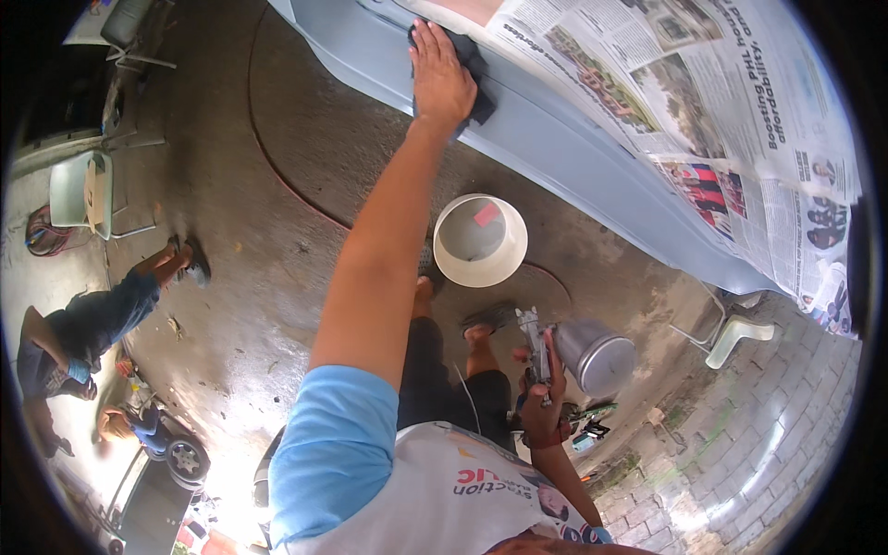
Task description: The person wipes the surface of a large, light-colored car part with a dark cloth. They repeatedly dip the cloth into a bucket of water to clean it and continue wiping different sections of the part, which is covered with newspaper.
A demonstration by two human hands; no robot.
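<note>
Cloth (475, 63): dark, bunched on the grey-blue panel (555, 148) just beside the newspaper (638, 83); a wide stroke could catch the paper's edge and lift it, and any grit in the folds might scratch.
Left hand (442, 88): laid flat over the cloth, fingers extended and close together, pressing rather than wrapped around it.
Spray gun (529, 331): low at the person's right side, well apart from the panel; its metal cup (603, 363) sits tilted, so a loose lid could drip; its tightness cannot be told.
Right hand (542, 398): clamped on the gun's handle; an accidental squeeze might release spray.
Bucket (481, 276): on the floor between panel and feet, near the hose (301, 208); a forward step could tip it.
Gun's direction: front end seemingly up the picture, away from the body; long axis from grip to front, cup jutting rightward.
Panel's long axis: slants from upper left to lower right.
Cloth's direction: crumpled, no clear front.
</note>
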